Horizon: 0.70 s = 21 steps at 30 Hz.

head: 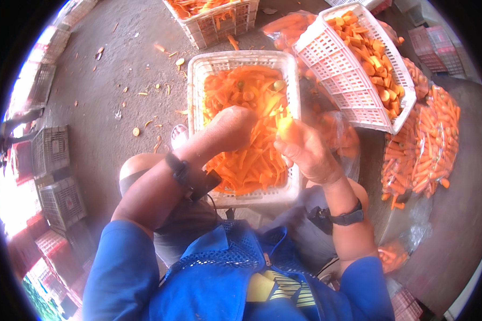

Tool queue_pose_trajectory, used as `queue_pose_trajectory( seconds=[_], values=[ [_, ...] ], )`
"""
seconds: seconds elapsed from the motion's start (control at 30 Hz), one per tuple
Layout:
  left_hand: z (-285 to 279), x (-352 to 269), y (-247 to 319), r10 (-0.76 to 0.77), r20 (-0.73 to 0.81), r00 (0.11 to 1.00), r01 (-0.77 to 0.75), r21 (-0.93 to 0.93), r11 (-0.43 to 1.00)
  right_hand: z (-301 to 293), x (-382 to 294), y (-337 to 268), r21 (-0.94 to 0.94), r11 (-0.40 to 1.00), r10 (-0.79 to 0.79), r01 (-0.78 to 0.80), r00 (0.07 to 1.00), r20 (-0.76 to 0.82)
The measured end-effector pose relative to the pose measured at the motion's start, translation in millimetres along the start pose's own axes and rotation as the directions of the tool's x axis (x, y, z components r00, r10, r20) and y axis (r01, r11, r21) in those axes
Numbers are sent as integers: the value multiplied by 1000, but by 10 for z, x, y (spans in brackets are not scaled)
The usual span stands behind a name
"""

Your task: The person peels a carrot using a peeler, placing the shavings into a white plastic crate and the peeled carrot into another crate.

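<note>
A white plastic crate (pixel 243 58) full of carrot peelings (pixel 249 172) stands before me, close between my knees. Over its right side my right hand (pixel 309 152) grips a peeled-looking carrot (pixel 286 129), whose upper end points away from me. My left hand (pixel 235 124) hovers curled above the middle of the peelings, its back towards the camera. Its fingers are blurred and hidden, so whatever it may hold does not show. A few cut carrot ends (pixel 279 85) lie among the peelings near the far end.
To the right, a tilted white crate (pixel 325 60) holds cut carrot pieces (pixel 375 60). Clear plastic bags of whole carrots (pixel 436 140) lie beside it. Another crate (pixel 221 28) of peelings stands beyond. Scraps litter the concrete floor (pixel 96 92); stacked crates (pixel 62 200) line the left.
</note>
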<state>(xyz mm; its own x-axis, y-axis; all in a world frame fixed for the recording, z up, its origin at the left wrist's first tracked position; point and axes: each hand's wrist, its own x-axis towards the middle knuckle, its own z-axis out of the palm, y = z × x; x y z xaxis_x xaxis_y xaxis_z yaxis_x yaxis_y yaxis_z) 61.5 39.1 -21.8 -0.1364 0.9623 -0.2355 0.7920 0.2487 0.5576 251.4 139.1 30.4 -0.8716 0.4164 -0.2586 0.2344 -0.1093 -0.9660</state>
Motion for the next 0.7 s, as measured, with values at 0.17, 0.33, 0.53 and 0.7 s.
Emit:
queue_pose_trajectory(
  seconds=[0.17,0.33,0.53,0.7],
  values=[
    [-85,-35,40,-112,-24,993,99,-318,943,-44,21,24,184,983,2,1,1000,-20],
    [-165,127,100,-32,-343,939,-237,-710,663,-69,51,141,448,874,234,-188,971,-49],
    [-563,103,529,-117,-250,961,-232,-961,147,261,120,113,744,605,424,-284,906,1],
    [-559,155,534,-145,-271,952,-253,-958,132,319,153,118,753,596,382,-280,923,41]
  ],
)
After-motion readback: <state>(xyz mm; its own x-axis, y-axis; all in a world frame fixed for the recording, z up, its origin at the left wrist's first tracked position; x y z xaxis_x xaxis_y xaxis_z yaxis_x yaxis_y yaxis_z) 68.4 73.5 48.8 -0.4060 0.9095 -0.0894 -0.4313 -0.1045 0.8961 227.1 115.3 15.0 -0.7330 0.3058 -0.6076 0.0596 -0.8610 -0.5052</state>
